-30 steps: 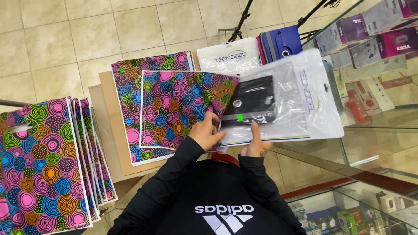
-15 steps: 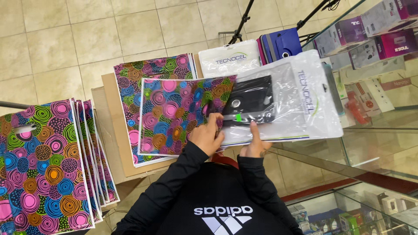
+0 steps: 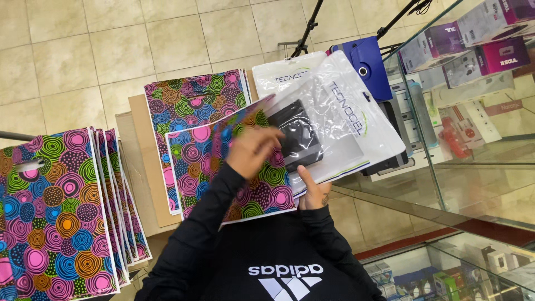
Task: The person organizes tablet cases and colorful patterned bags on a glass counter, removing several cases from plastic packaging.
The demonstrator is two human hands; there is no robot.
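The clear pouch [image 3: 340,120] with a dark case [image 3: 298,139] lay above the right hand [image 3: 312,187], whose fingers gripped its lower edge. The left hand [image 3: 253,150], blurred, covered the patterned bag [image 3: 223,167]; its grip couldn't be told.

We count two hands [image 3: 253,150], two white pouches [image 3: 340,111], one blue case [image 3: 370,64], two stacks of patterned bags [image 3: 56,212], uncountable.

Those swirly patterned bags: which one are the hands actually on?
The patterned bag in the middle, under the left hand, with the right hand at its edge. The stack at left and the bag behind lie untouched.
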